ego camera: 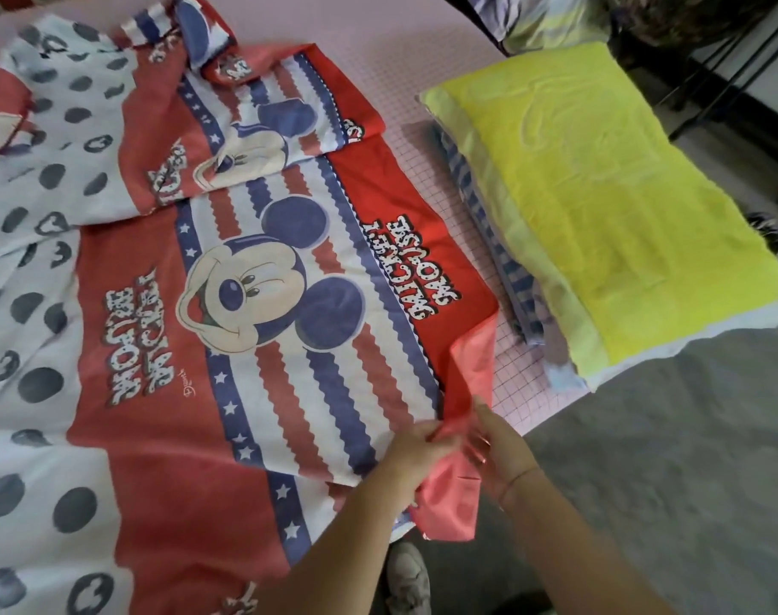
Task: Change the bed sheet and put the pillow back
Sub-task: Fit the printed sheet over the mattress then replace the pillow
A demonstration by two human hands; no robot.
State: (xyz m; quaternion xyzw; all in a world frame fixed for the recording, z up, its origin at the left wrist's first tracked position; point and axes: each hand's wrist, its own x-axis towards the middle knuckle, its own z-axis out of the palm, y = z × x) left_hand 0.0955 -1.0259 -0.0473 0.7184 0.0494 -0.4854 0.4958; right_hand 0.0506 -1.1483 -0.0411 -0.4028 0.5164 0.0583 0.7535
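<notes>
2 hands meet at 1 red corner of the Mickey sheet (254,277), at the near edge of the bed. I think the job now is to open the sheet out flat over the pink mattress (400,73), since it lies folded in layers and covers only part of the bed. To do it well, find the real corner first and hold it tight. Then pull it slowly toward the bed corner, so the folds slide open and do not bunch up. Keep the cloth clear of the yellow pillow (600,193), which sits at the right end of the bed, close beside the sheet. The left hand (416,450) has its fingers (427,437) curled in and pinches the red cloth. The right hand (502,454) touches the same red flap just beside it, but its fingers are blurry, so I cannot tell if they are curled on the cloth or lying straight
</notes>
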